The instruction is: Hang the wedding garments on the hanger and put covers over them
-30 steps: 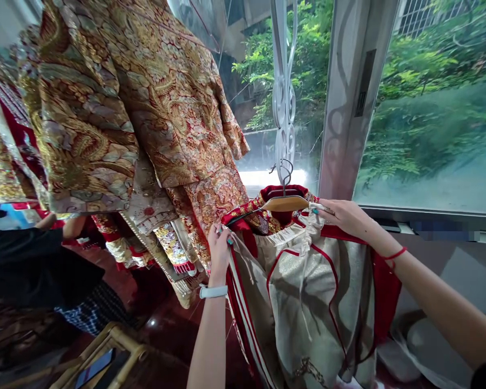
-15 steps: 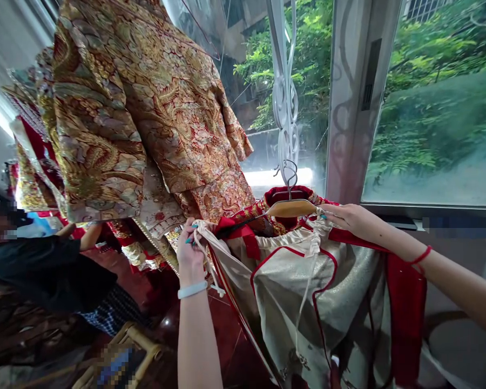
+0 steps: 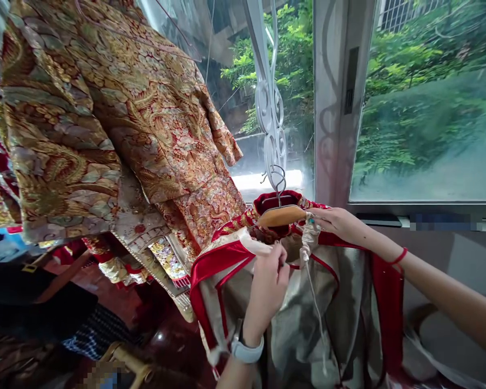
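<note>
Red garment [image 3: 221,256] inside cream drawstring cover [image 3: 328,302]

A wooden hanger [image 3: 281,215] hooked on the window grille [image 3: 268,100] carries a red garment [image 3: 221,257].

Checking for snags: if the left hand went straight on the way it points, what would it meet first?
The left hand would probably meet the wooden hanger above its fingertips; depth is unclear.

No readable text, label, brand, number or sign showed anywhere in the view; the garments carried only woven patterns, and two small patches were blurred out.
</note>
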A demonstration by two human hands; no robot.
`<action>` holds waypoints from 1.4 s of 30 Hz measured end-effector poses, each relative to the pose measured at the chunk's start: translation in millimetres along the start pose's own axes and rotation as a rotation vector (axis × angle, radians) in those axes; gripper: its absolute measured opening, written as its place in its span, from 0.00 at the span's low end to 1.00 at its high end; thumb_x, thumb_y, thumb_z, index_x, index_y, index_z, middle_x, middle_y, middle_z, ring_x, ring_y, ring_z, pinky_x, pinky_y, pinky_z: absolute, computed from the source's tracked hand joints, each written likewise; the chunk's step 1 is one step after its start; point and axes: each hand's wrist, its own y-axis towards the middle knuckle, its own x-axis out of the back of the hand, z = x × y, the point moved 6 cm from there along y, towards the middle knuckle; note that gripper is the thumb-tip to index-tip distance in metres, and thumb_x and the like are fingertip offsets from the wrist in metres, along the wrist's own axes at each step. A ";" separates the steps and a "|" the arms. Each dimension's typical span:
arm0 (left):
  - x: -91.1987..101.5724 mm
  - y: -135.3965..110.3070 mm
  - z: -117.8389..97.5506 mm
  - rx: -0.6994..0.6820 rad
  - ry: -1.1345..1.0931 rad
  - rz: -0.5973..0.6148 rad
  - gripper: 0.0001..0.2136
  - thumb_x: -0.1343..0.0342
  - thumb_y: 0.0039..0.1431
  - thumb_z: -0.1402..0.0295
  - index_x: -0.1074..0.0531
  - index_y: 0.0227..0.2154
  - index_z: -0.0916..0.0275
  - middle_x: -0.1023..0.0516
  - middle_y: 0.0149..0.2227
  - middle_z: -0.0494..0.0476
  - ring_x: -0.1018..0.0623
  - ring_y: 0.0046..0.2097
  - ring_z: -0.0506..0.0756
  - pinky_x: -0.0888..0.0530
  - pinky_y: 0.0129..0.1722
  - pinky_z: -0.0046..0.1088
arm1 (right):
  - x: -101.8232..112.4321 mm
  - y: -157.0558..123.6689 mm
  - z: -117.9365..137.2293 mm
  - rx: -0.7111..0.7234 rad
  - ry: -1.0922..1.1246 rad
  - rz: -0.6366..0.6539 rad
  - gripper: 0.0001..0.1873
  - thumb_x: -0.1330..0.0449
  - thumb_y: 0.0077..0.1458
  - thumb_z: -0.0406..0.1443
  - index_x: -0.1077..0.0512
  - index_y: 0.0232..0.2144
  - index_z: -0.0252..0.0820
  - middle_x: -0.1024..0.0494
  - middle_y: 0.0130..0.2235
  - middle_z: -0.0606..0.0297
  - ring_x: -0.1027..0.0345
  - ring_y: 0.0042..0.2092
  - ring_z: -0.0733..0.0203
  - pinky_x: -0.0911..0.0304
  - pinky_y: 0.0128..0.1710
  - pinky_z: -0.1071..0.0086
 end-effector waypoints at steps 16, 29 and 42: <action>150.9 22.0 56.7 0.060 0.378 -0.222 0.18 0.45 0.54 0.51 0.26 0.39 0.60 0.21 0.43 0.61 0.24 0.46 0.62 0.29 0.51 0.42 | -9.2 7.6 0.8 -0.027 0.020 -0.021 0.19 0.56 0.68 0.43 0.29 0.50 0.45 0.19 0.37 0.57 0.27 0.34 0.53 0.40 0.33 0.66; 122.9 33.8 35.8 -0.150 0.510 -0.019 0.15 0.55 0.64 0.58 0.29 0.28 0.58 0.23 0.32 0.55 0.24 0.36 0.57 0.31 0.37 0.30 | 0.2 7.6 13.1 -0.004 -0.035 -0.048 0.16 0.54 0.67 0.40 0.29 0.47 0.44 0.23 0.30 0.61 0.33 0.28 0.59 0.47 0.30 0.69; 95.4 48.8 51.9 -0.246 0.977 -0.017 0.24 0.59 0.64 0.50 0.32 0.52 0.61 0.22 0.50 0.64 0.22 0.46 0.66 0.28 0.36 0.36 | 23.6 14.4 4.5 -0.047 0.406 -0.140 0.16 0.46 0.64 0.45 0.29 0.47 0.42 0.22 0.44 0.59 0.30 0.40 0.57 0.39 0.40 0.68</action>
